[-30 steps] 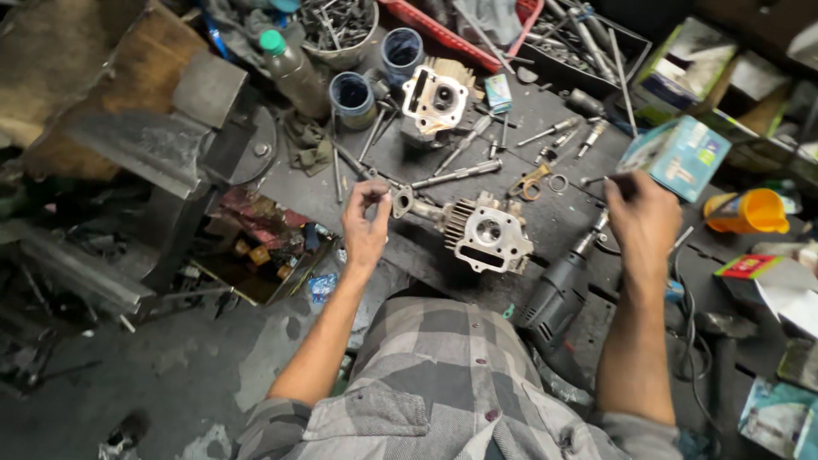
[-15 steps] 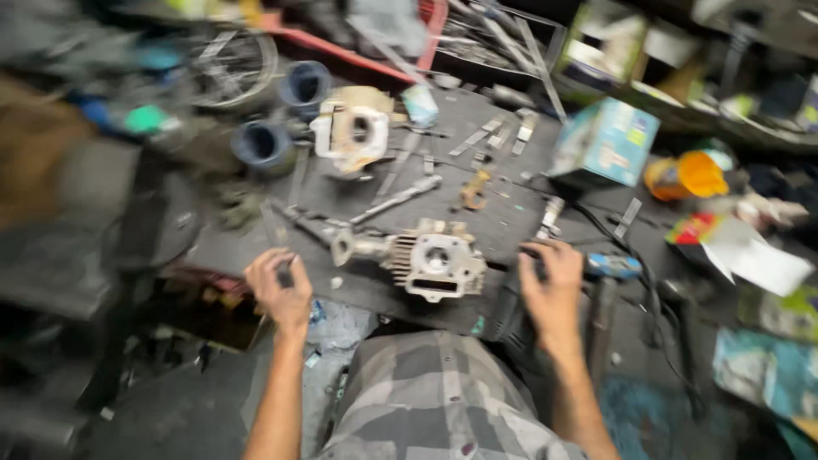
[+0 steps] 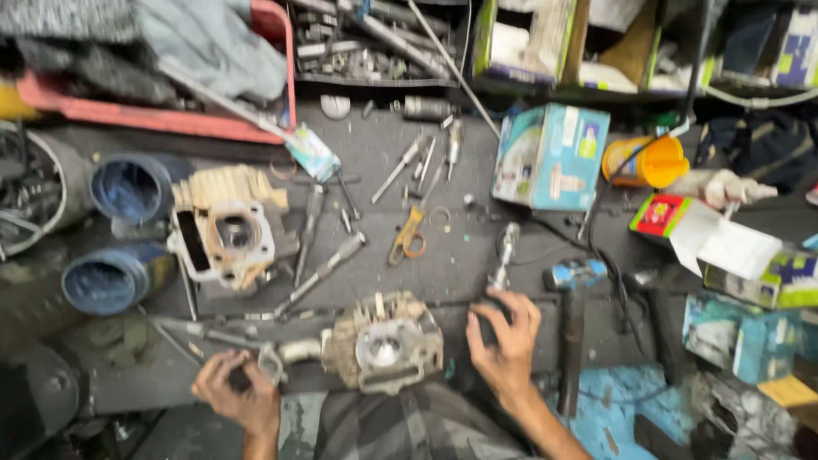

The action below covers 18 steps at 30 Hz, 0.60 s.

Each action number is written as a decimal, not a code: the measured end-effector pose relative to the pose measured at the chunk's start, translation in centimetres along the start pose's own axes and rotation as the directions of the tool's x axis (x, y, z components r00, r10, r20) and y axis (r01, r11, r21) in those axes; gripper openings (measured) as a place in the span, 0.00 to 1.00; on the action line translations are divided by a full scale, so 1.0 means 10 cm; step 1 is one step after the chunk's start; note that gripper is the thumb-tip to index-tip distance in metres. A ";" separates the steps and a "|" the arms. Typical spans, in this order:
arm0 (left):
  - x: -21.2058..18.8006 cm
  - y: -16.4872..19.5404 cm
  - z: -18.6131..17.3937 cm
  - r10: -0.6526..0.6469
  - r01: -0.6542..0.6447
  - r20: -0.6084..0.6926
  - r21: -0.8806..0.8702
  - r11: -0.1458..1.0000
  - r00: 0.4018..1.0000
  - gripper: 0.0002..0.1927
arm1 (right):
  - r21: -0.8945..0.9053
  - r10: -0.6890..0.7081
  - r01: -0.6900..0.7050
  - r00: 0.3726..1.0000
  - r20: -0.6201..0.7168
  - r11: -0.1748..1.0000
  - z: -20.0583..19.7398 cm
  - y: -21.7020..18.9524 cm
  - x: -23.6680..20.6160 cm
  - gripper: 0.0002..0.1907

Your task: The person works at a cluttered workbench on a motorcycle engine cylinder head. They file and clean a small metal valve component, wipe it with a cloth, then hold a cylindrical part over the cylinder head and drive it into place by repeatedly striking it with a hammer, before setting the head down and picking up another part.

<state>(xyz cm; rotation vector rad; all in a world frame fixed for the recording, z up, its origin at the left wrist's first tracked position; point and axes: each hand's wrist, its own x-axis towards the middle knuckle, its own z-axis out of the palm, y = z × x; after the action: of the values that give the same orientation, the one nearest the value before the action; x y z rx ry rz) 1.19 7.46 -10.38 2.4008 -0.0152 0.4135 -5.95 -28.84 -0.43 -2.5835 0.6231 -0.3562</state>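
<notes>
Nearest the lens, at six o'clock, I see a grey plaid garment [image 3: 417, 430] filling the bottom edge. At seven o'clock my left hand [image 3: 239, 396] is curled shut around a small dark tool whose shape I cannot make out through the blur; it sits just beside a short metal pipe stub [image 3: 294, 351] that sticks out of the cylinder head [image 3: 383, 343]. That finned, grimy casting lies on the dark table [image 3: 477, 255] between both hands, its round bore facing up. At five o'clock my right hand [image 3: 504, 345] is closed on the lower end of a slim chrome tool [image 3: 503, 255], which points away toward twelve. Just right of it, at four o'clock, lies a hammer with a blue head [image 3: 573, 319], untouched.

Farther out, near the centre, orange-handled scissors [image 3: 409, 238] lie flat among loose screws and rings. At nine o'clock a second, paler engine casting [image 3: 230, 226] rests near two blue cans [image 3: 128, 230] lying on their sides. Long sockets and drivers lie scattered between that casting and the scissors.

Toward one o'clock stands a teal and white carton [image 3: 550, 158], with a yellow cup [image 3: 648, 162] just beside it at two. At eleven o'clock a red tray [image 3: 170, 119] carries grey cloth, and at twelve a bin of metal parts [image 3: 366, 43] closes the far edge.
</notes>
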 end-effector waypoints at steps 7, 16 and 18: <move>0.01 -0.11 0.13 0.018 -0.017 -0.018 0.040 0.999 1.000 0.06 | -0.021 0.028 -0.028 1.000 0.006 0.999 0.05 0.01 0.10 0.12; 0.09 -0.19 0.26 0.124 -0.127 -0.035 -0.074 0.989 0.992 0.04 | 0.022 -0.012 0.015 0.988 -0.151 1.000 0.01 0.05 0.19 0.10; 0.16 -0.17 0.30 0.142 -0.147 -0.047 -0.139 0.979 0.989 0.05 | 0.001 -0.027 0.028 0.972 -0.233 1.000 -0.09 -0.02 0.21 0.10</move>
<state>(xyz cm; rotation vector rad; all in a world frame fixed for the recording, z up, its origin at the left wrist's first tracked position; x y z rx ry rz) 3.77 7.01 -13.14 2.2586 -0.1971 0.5071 -4.34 -30.01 0.71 -2.5692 0.6654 -0.6761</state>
